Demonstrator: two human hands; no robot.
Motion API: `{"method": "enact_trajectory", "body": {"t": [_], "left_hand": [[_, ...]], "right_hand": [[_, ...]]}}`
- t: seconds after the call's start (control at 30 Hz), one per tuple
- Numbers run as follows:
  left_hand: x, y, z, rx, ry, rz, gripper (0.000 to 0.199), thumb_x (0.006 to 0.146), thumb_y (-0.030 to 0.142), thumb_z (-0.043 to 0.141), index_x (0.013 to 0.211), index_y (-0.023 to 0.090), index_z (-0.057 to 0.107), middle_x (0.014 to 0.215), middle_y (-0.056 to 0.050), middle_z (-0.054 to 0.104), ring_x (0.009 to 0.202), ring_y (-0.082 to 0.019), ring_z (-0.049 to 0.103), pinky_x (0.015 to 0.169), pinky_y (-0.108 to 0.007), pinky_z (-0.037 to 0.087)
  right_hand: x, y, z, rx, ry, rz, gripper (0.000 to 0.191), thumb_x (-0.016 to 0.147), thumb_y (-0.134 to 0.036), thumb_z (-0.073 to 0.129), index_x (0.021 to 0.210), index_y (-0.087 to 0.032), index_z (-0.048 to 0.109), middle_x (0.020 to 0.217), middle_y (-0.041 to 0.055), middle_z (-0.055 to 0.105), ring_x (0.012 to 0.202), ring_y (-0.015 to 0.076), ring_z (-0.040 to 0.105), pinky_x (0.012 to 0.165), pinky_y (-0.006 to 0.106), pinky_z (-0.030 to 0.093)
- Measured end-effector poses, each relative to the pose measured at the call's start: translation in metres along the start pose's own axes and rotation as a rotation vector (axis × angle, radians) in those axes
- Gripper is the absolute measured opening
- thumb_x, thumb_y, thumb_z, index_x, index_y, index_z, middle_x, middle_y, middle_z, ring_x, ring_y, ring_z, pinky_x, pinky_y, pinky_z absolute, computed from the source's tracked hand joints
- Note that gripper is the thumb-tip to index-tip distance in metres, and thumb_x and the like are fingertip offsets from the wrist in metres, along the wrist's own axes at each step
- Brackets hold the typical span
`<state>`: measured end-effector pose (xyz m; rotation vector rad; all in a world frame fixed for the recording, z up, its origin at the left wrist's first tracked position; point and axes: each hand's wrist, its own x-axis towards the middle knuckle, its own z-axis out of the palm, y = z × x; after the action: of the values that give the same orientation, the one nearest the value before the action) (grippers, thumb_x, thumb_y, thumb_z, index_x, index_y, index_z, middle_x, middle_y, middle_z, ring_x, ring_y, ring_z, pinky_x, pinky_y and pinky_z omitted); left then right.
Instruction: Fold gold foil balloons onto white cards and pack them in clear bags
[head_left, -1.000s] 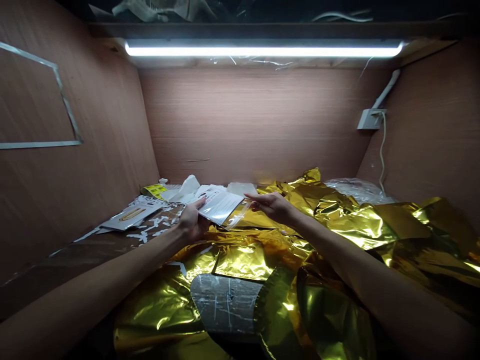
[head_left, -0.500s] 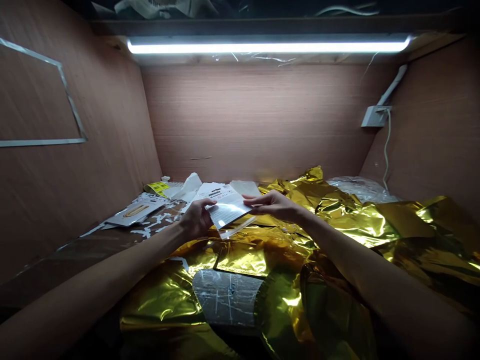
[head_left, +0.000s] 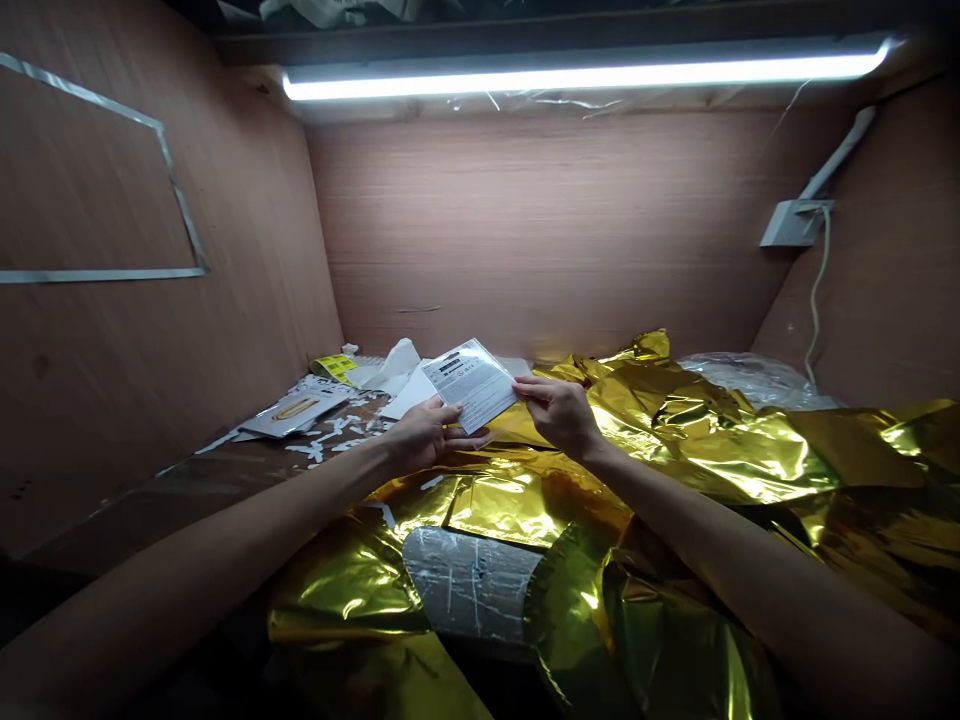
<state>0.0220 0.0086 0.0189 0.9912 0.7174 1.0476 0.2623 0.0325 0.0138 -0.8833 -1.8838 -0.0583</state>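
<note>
Evidently, the printed packet (head_left: 471, 385) is held at the far left edge of the gold foil (head_left: 510, 505), between both hands: its lower-left edge is supported by the left hand (head_left: 421, 435), thumb above and fingers beneath, and its right corner is pinched by the right hand (head_left: 564, 412). Neither hand is nearer; its long axis cannot be told

I take what my feed shows for a workshop booth: plywood walls (head_left: 525, 220), a tube light (head_left: 562, 78), a socket box (head_left: 787, 224), heaped gold foil (head_left: 727, 445) and paper scraps (head_left: 306, 449).
</note>
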Motion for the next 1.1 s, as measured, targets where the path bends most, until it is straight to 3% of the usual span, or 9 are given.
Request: {"method": "enact_trajectory", "body": {"t": [0.13,0.23,0.37,0.47,0.6,0.77,0.93,1.1], "left_hand": [[0.000,-0.002,0.004,-0.052,0.007,0.023,0.014,0.092,0.001,0.061,0.105,0.006,0.065,0.110,-0.024,0.073,0.094,-0.028,0.077,0.083,-0.038,0.067],[0.000,-0.003,0.006,-0.019,0.007,0.044,0.015,0.090,-0.003,0.061,0.102,0.004,0.067,0.106,-0.024,0.074,0.092,-0.027,0.077,0.082,-0.035,0.066],[-0.001,-0.006,0.007,0.025,-0.020,0.138,0.023,0.091,-0.003,0.058,0.110,0.007,0.066,0.110,-0.020,0.075,0.091,-0.025,0.077,0.082,-0.037,0.066],[-0.001,-0.008,0.007,0.071,-0.033,0.133,0.024,0.091,-0.001,0.061,0.112,0.008,0.067,0.106,-0.018,0.076,0.081,-0.022,0.077,0.072,-0.031,0.066],[-0.002,-0.010,0.008,0.113,-0.039,0.093,0.025,0.093,0.000,0.057,0.114,0.007,0.068,0.096,-0.017,0.077,0.071,-0.020,0.075,0.064,-0.028,0.064],[-0.001,-0.012,0.010,0.073,0.011,0.084,0.016,0.090,-0.001,0.061,0.099,0.008,0.070,0.086,-0.014,0.076,0.066,-0.019,0.073,0.063,-0.029,0.064],[0.000,-0.015,0.010,0.078,0.043,0.050,0.018,0.089,-0.002,0.058,0.098,0.007,0.071,0.087,-0.015,0.076,0.069,-0.022,0.074,0.066,-0.034,0.065],[0.002,-0.015,0.007,0.056,0.060,0.045,0.013,0.086,-0.004,0.063,0.089,0.007,0.071,0.080,-0.013,0.073,0.063,-0.019,0.072,0.062,-0.031,0.065]], "right_hand": [[-0.002,-0.003,0.008,-0.048,0.057,0.012,0.029,0.087,-0.013,0.060,0.102,-0.025,0.082,0.115,0.0067,0.077,0.105,0.0288,0.074,0.101,0.048,0.057],[-0.002,-0.006,0.008,-0.098,0.041,-0.082,0.019,0.090,-0.017,0.064,0.096,-0.024,0.081,0.118,0.0089,0.076,0.110,0.0293,0.070,0.100,0.048,0.055],[-0.004,-0.014,0.009,-0.068,-0.113,-0.330,0.016,0.098,-0.025,0.062,0.097,-0.022,0.078,0.105,0.0102,0.073,0.098,0.0242,0.066,0.088,0.041,0.054],[-0.007,-0.019,0.015,0.013,-0.262,-0.401,0.015,0.099,-0.028,0.062,0.099,-0.022,0.076,0.099,0.0079,0.070,0.088,0.0189,0.063,0.079,0.034,0.053],[-0.011,-0.018,0.023,0.060,-0.350,-0.437,0.013,0.099,-0.029,0.063,0.099,-0.024,0.075,0.098,0.0059,0.070,0.091,0.0179,0.062,0.084,0.033,0.051],[-0.013,-0.023,0.023,0.071,-0.377,-0.426,0.013,0.100,-0.028,0.062,0.101,-0.024,0.075,0.100,0.0066,0.070,0.093,0.0185,0.063,0.084,0.032,0.050],[-0.013,-0.032,0.022,0.026,-0.400,-0.410,0.016,0.097,-0.017,0.058,0.093,-0.021,0.073,0.093,0.0066,0.068,0.083,0.0173,0.061,0.076,0.029,0.048],[-0.015,-0.035,0.022,-0.047,-0.377,-0.409,0.019,0.097,-0.016,0.051,0.087,-0.018,0.067,0.089,0.0077,0.065,0.075,0.0165,0.056,0.068,0.028,0.044]]}}
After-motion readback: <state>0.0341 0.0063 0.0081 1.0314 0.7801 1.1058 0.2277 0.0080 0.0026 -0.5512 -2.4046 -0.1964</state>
